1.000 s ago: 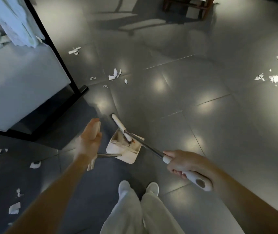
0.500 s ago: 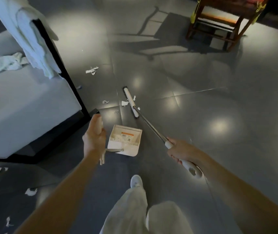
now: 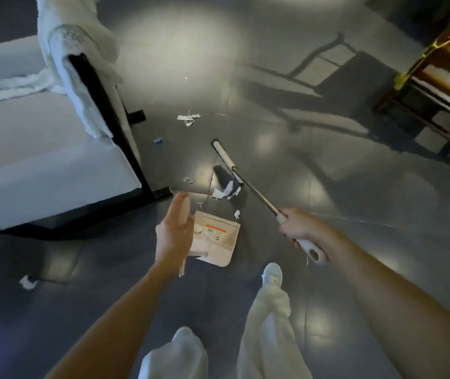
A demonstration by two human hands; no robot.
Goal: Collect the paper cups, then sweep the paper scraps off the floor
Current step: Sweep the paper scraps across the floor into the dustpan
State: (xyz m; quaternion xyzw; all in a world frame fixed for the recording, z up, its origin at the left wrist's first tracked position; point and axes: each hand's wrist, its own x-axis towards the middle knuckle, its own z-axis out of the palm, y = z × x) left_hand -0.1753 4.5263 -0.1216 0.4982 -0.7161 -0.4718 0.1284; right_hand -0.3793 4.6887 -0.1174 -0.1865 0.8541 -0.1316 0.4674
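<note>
Lying just beyond hands (image 3: 174,233): paper scraps (image 3: 219,193)

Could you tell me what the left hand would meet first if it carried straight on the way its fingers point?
Likely the small paper scrap on the floor just beyond the left hand, right of the black frame's foot; depth is unclear, as the hand hangs above the floor.

Paper scraps (image 3: 189,119) scattered on the dark floor (image 3: 327,242).
A larger piece (image 3: 220,193) lies against the broom (image 3: 225,157) bristles, perhaps caught; a small bit (image 3: 237,213) sits just beside the beige dustpan (image 3: 218,236).
</note>
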